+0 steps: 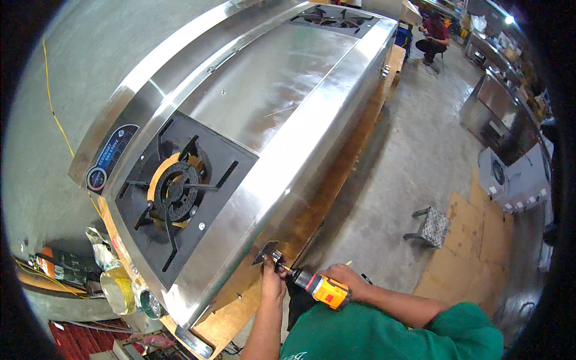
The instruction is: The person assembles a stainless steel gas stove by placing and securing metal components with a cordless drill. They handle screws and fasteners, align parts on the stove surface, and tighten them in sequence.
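My right hand (346, 277) grips a yellow and black cordless drill (330, 291), whose chuck and bit point left toward my other hand. My left hand (274, 284) is closed around a small shiny metal fitting (276, 256) at the front panel of a stainless steel gas stove (246, 207). Beside those fingers a dark, flat plate (264, 252) stands against the panel. The tip of the drill bit meets the fitting or sits very close to it; I cannot tell which. On the stove's near end is a black burner (177, 189) with a pan support.
The stove rests on a wooden board (231, 318). A small patterned stool (433, 228) and flattened cardboard (459, 255) lie to the right. At the far end a person (433, 37) crouches. Bags (117, 288) and a tin (150, 304) sit at the lower left.
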Demonstrator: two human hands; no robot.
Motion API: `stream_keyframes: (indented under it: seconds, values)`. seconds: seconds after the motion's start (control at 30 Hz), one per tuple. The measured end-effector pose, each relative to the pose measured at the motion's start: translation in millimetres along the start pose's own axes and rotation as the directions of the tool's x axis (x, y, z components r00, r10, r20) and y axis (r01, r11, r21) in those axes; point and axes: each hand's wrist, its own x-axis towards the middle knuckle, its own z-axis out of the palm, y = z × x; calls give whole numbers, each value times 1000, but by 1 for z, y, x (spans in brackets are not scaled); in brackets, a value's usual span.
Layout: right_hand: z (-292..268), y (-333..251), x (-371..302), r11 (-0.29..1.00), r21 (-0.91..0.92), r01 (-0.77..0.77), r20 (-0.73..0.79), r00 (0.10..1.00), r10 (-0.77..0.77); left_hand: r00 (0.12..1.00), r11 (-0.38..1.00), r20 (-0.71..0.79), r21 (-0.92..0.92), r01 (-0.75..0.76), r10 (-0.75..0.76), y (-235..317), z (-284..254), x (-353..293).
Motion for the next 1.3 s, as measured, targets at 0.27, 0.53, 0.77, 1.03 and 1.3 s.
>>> stream_keyframes:
  seconds: [0.27,0.53,0.77,1.03,1.3]
  values:
    - [24,13,-2,999,-47,27,-138,990,-33,990,989,124,139,50,-68,7,-17,15]
    - [42,21,-2,987,-154,-39,-120,993,21,976,964,201,264,28,-84,14,-16,15]
    - [23,8,-4,990,-124,63,-268,959,-94,972,966,221,256,24,-83,16,-17,16]
    - [27,2,-7,988,-152,20,-260,964,-59,975,979,218,202,6,-51,14,-21,19]
    - [30,6,-6,993,-115,-23,-257,966,-7,972,998,237,54,-11,-2,10,-5,8]
